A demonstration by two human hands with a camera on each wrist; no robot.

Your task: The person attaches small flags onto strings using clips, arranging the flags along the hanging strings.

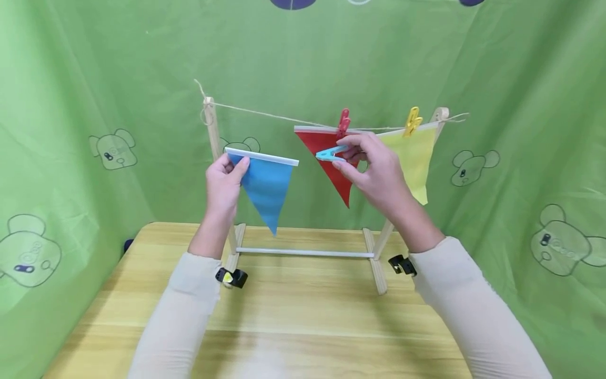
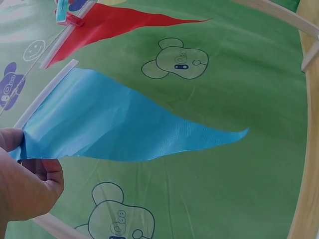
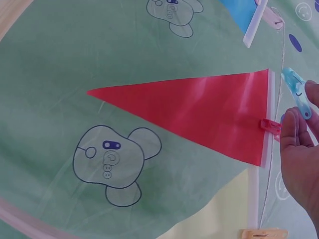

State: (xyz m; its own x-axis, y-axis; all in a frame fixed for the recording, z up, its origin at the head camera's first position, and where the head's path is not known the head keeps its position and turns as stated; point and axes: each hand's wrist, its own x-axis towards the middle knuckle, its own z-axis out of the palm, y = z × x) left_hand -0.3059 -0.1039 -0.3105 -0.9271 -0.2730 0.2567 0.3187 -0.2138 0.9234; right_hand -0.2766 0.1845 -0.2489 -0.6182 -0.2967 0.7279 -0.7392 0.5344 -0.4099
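Note:
A blue triangular flag [image 1: 267,184] with a white top edge hangs from my left hand [image 1: 224,181], pinched at its upper left corner between thumb and fingers. Its tip points down, and the flag is below the string [image 1: 265,112]. My right hand [image 1: 376,166] pinches a light blue clothespin [image 1: 330,153], which overlaps the red flag [image 1: 326,152] in the head view. That red flag hangs from the string by a red clothespin [image 1: 343,123]. To its right a yellow flag [image 1: 416,158] hangs by a yellow clothespin [image 1: 413,121], partly hidden behind my right hand.
The string runs between two wooden posts, the left one [image 1: 212,126] and the right one [image 1: 440,115]. A white rod [image 1: 303,252] joins their feet on the wooden table [image 1: 293,316]. Behind hangs a green curtain [image 1: 156,105] with printed animal faces.

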